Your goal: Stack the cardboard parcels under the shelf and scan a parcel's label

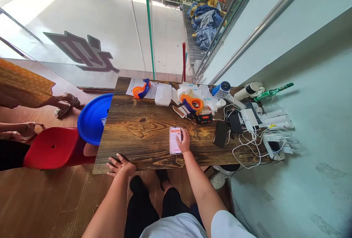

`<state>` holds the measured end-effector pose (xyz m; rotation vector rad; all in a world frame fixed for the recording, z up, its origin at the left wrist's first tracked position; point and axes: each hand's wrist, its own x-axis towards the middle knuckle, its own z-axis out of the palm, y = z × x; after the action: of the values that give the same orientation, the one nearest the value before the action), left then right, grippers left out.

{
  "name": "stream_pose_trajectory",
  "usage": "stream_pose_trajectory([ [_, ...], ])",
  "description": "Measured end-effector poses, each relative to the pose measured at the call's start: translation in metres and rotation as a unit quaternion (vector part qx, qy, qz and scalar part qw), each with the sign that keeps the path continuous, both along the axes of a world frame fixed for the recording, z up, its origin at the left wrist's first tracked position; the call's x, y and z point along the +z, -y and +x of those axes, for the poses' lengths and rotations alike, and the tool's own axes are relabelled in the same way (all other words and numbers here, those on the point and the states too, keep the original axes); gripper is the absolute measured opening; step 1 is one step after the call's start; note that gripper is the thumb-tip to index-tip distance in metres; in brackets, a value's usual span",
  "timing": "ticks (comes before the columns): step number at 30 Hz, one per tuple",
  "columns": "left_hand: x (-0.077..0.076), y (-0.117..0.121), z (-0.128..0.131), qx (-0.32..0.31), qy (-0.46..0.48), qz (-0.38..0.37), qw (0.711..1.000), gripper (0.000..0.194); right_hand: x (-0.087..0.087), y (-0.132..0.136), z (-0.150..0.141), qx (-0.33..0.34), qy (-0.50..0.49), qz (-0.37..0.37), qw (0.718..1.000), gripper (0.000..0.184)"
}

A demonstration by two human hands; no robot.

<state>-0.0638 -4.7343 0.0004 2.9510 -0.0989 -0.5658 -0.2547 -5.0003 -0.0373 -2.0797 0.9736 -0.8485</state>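
Observation:
A smartphone point(174, 140) with a lit pink and white screen lies flat on the dark wooden table point(137, 128). My right hand point(183, 142) rests beside the phone's right edge, a finger touching the screen, fingers loosely curled and holding nothing. At the table's front edge my left hand point(118, 165) lies flat, its fingers spread on the wood.
Two orange tape dispensers point(140, 89) point(192, 103), white packets, a blue-capped roll point(221, 89), dark phones point(220, 134) and tangled white charging cables point(255, 142) crowd the table's far and right side. A red stool point(52, 152) and blue basin point(93, 119) stand left. Another person's feet point(66, 104) are at far left.

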Motion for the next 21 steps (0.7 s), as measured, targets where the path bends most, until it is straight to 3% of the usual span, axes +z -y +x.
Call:
stream_pose_trajectory([
  [10, 0.006, 0.001, -0.003, -0.002, -0.005, -0.014, 1.000, 0.091, 0.019, 0.001, -0.015, 0.113, -0.072, 0.017, 0.991, 0.096],
  [21, -0.001, -0.004, 0.000, 0.000, -0.006, -0.004, 1.000, 0.095, -0.003, 0.001, -0.014, 0.036, 0.066, 0.102, 0.992, 0.059],
])
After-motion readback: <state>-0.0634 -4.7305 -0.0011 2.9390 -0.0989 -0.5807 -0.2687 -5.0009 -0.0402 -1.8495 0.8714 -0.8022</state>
